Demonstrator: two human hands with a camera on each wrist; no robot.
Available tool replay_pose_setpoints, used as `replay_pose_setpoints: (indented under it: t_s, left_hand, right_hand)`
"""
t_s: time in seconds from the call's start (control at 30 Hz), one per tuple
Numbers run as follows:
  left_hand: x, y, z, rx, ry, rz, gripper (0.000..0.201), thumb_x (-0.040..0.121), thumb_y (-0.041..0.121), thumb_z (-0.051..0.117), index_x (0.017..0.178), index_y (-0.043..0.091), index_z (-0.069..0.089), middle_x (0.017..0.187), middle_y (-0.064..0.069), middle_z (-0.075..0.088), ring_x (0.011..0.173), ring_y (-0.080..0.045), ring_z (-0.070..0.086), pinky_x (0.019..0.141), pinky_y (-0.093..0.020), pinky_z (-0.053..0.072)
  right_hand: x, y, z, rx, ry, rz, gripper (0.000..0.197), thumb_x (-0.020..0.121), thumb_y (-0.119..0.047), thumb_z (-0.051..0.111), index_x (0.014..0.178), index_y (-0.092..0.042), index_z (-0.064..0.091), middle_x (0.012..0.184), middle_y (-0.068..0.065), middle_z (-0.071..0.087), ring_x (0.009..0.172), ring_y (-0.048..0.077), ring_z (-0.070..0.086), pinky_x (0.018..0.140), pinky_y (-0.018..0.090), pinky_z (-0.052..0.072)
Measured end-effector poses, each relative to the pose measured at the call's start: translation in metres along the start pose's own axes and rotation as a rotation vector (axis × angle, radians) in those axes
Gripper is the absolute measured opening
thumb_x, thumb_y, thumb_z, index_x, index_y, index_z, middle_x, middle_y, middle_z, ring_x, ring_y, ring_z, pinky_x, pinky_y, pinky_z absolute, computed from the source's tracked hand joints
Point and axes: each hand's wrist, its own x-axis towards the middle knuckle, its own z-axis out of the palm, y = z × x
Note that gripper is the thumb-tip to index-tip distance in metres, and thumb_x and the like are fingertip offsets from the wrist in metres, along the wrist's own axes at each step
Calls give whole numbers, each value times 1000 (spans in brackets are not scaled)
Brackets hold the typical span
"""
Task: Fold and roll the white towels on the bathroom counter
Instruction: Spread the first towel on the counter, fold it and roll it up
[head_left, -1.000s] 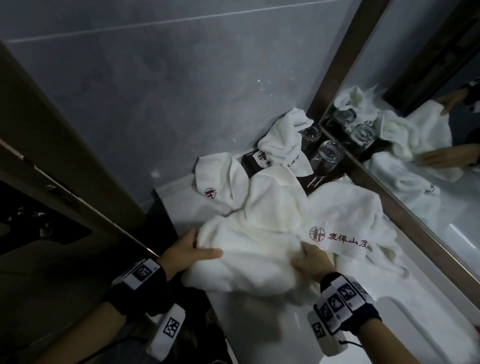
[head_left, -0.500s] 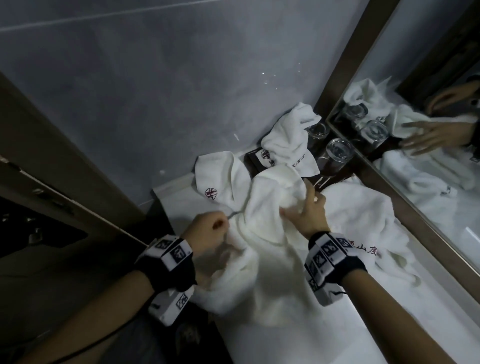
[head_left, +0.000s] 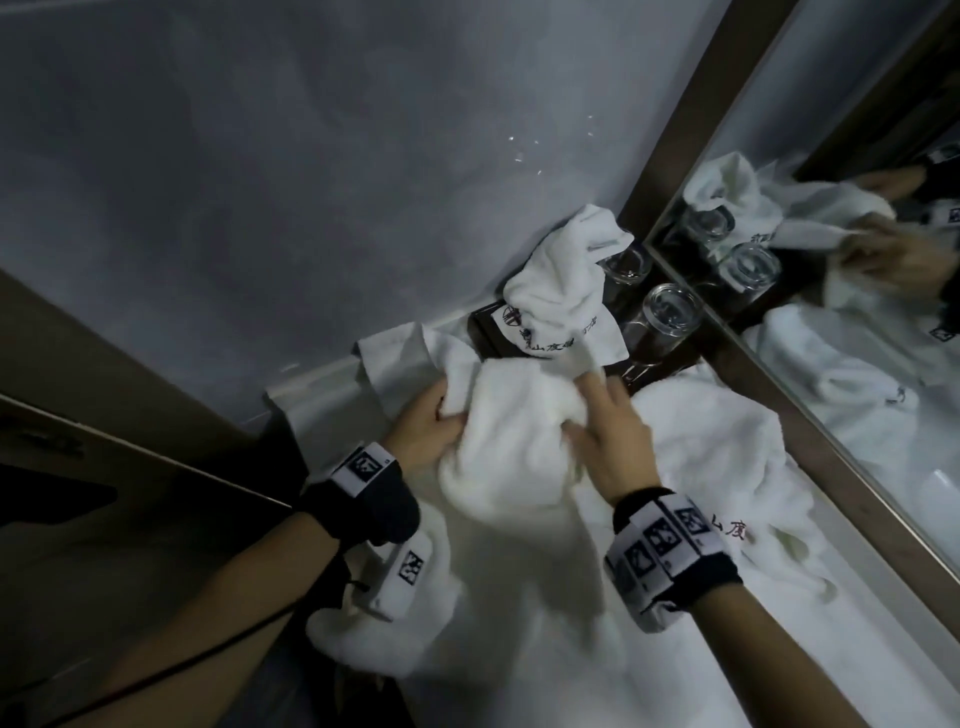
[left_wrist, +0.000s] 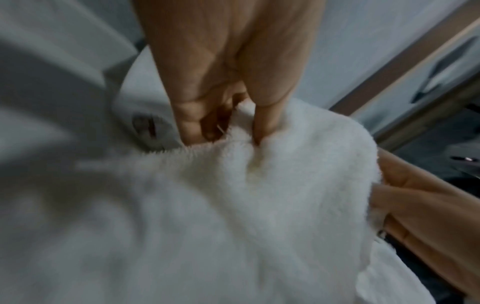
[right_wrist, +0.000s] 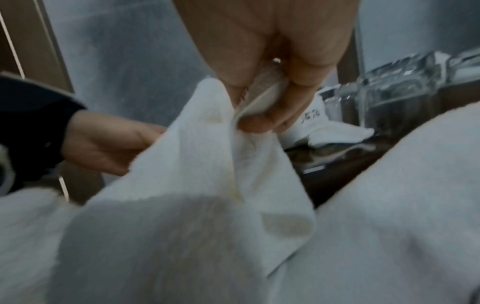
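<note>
Item: white towel (head_left: 514, 441), centre of the head view, bunched on the tabletop (head_left: 701, 691) and partly lifted. Left hand (head_left: 423, 431): grip closed on the towel's left edge, thumb pressed into the pile. Right hand (head_left: 608, 436): hem corner pinched between thumb and fingers. Further towels (head_left: 561, 291) are heaped at upper right beside two glasses (head_left: 670, 312).

Handling note: both corners are best drawn apart until the cloth lies taut and flat before any fold is made; the glasses should be kept clear.
</note>
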Motion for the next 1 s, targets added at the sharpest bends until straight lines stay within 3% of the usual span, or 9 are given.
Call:
replay_pose_setpoints:
  t_s: [0.1, 0.2, 0.3, 0.37, 0.47, 0.53, 0.7, 0.87, 1.0]
  left_hand:
    - [-3, 10, -36, 207, 314, 186, 17, 86, -2, 56, 103, -4, 57, 95, -22, 60, 82, -14, 57, 67, -14, 38]
    - [-3, 7, -73, 260, 544, 204, 26, 85, -1, 57, 110, -5, 55, 105, -15, 60, 92, -22, 53, 71, -11, 33]
    - [-11, -9, -82, 58, 440, 46, 45, 82, -3, 60, 123, -2, 42, 110, -10, 55, 97, -19, 53, 76, -22, 42]
    - [-23, -28, -76, 154, 359, -42, 56, 78, -3, 65, 127, -3, 38, 111, -17, 55, 102, -28, 55, 82, -35, 46]
    - [-51, -59, -64, 377, 235, -201, 67, 77, 3, 69, 132, -3, 31, 131, -28, 39, 119, -39, 43, 101, -45, 39]
    - [-76, -74, -53, 446, 168, -275, 70, 78, 14, 71, 132, -2, 30, 136, -28, 30, 126, -38, 34, 107, -42, 33]
    - [-119, -83, -30, 453, 174, -378, 106, 60, 76, 53, 133, 2, 33, 136, -26, 27, 126, -40, 37, 106, -35, 33]
    - [-151, -100, -18, 278, -140, -303, 115, 68, 23, 81, 144, 8, -4, 148, -8, 20, 137, -24, 24, 109, -29, 26]
    - [-171, -106, -13, 256, -115, -261, 110, 67, 17, 81, 143, 14, 1, 141, -7, 34, 128, -21, 37, 99, -25, 31]
  right_hand:
    - [13, 4, -22, 83, 271, -6, 35, 78, 1, 58, 112, -5, 49, 107, 9, 44, 77, 8, 35, 67, 21, 30]
    - [26, 7, -30, 196, 371, -16, 35, 75, 7, 56, 108, -1, 46, 114, 20, 46, 80, 4, 33, 64, 3, 29]
    - [26, 11, -17, 404, 287, -34, 51, 81, 2, 59, 125, -8, 35, 128, 16, 45, 98, 28, 54, 72, 6, 42]
    - [15, 11, -5, 520, 202, -7, 73, 81, -1, 63, 139, -16, 21, 142, 12, 34, 119, 29, 49, 84, 20, 51]
    - [-11, 18, 12, 564, 160, 102, 100, 77, -4, 72, 147, -20, 2, 149, 5, 22, 132, 25, 37, 106, 36, 41]
    - [-34, 24, 22, 537, 117, 234, 109, 75, -11, 76, 147, -21, -4, 150, 15, 26, 131, 29, 39, 109, 43, 37]
    - [-87, 39, 45, 156, -155, 451, 84, 71, -46, 74, 131, 0, 37, 134, 22, 39, 119, 36, 43, 97, 38, 39]
    - [-118, 30, 59, -137, -367, 402, 96, 59, -36, 81, 133, -2, 31, 134, 14, 33, 122, 31, 34, 102, 34, 32]
    - [-130, 20, 56, -123, -353, 331, 59, 81, -25, 65, 129, -6, 38, 121, 16, 55, 116, 34, 50, 94, 38, 35]
